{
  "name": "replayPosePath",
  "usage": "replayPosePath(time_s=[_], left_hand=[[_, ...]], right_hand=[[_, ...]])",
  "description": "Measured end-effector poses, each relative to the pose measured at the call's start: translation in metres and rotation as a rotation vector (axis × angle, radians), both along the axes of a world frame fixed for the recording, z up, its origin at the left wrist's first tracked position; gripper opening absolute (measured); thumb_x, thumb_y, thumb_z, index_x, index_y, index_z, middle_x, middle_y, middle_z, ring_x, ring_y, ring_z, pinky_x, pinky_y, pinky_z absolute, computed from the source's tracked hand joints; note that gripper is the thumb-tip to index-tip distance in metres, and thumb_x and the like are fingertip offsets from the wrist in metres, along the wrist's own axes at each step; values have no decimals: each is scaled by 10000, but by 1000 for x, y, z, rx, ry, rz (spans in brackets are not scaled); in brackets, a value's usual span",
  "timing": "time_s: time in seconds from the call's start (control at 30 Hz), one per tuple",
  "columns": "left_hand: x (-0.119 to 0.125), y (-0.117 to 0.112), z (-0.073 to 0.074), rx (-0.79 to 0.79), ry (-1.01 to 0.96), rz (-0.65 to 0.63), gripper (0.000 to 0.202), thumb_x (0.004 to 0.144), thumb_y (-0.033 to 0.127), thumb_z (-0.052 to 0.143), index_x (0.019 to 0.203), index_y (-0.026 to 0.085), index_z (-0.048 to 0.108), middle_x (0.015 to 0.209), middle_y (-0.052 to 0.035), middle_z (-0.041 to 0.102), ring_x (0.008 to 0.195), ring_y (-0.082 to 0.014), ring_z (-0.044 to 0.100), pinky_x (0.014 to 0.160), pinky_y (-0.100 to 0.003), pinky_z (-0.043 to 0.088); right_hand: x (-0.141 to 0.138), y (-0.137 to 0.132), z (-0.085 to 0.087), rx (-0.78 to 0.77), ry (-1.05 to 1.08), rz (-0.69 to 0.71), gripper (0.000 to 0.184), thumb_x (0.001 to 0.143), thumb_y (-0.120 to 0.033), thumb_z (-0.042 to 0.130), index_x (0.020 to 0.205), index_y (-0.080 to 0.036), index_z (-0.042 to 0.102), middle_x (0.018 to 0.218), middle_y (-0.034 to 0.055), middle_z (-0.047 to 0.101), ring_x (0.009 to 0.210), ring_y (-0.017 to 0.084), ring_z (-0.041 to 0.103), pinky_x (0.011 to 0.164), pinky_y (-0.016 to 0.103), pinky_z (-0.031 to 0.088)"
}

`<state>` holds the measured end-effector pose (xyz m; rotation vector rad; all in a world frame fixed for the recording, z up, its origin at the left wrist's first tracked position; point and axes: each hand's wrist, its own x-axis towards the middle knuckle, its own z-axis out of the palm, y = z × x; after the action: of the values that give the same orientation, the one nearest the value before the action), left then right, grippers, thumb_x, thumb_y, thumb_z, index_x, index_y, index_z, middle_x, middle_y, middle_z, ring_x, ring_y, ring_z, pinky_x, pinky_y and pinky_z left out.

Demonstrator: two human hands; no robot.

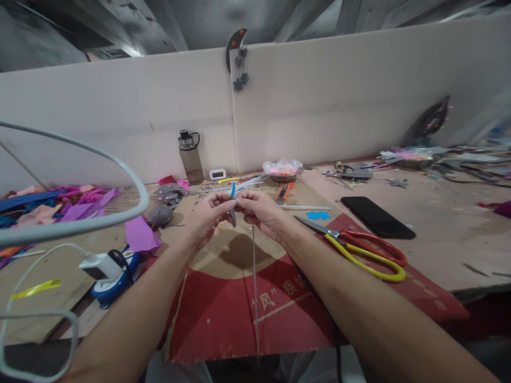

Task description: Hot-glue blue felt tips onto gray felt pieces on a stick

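Note:
Fingers of my left hand [213, 215] and my right hand [259, 213] meet above the cardboard, both closed in a pinch. Between them is a small thin piece of blue and grey material [233, 217], turned edge-on, its blue part at the top. A thin grey thread [254, 266] runs down from beneath my right hand, past the cardboard's front edge; its upper end is hidden. Right of my hands lies a blue flower-shaped cutout [318, 215]. Scissors [359, 247] with red and yellow handles rest beside my right forearm.
A red and brown cardboard sheet [215, 314] covers the table. Around it are a black phone [377, 217], an orange utility knife [284, 192], a bottle [190, 159], grey yarn [161, 215], felt scraps [90, 205] and a power strip [114, 279]. A pale curved tube [120, 218] crosses the left.

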<state>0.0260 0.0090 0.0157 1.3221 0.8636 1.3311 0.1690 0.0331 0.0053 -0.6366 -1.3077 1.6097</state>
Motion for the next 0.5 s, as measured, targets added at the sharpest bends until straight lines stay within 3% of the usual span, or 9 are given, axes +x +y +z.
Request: replayPosePath(time_s=[0.1, 0.23, 0.5], left_hand=[[1, -1, -1, 51, 103, 32, 357, 589, 242, 741, 879, 124, 570, 747, -38, 613, 593, -109, 559, 505, -219, 443], [1, 0, -1, 88, 211, -5, 275, 683, 276, 665, 900, 122, 596, 693, -38, 614, 557, -105, 554, 491, -210, 434], [-1, 0, -3, 24, 212, 54, 304, 696, 349, 631, 921, 147, 652, 746, -48, 645, 542, -110, 561, 421, -205, 482]], right_hand=[[-1, 0, -1, 24, -30, -86, 280, 598, -362, 694, 657, -168, 501, 533, -77, 414, 428, 28, 275, 404, 190, 163], [-3, 1, -2, 42, -48, -169, 273, 588, -366, 691, 650, -168, 513, 546, -61, 458, 435, 39, 311, 407, 198, 188], [-7, 2, -4, 135, -87, -258, 226, 621, -367, 646, 670, -167, 552, 527, -56, 443, 435, 43, 305, 399, 201, 202]])
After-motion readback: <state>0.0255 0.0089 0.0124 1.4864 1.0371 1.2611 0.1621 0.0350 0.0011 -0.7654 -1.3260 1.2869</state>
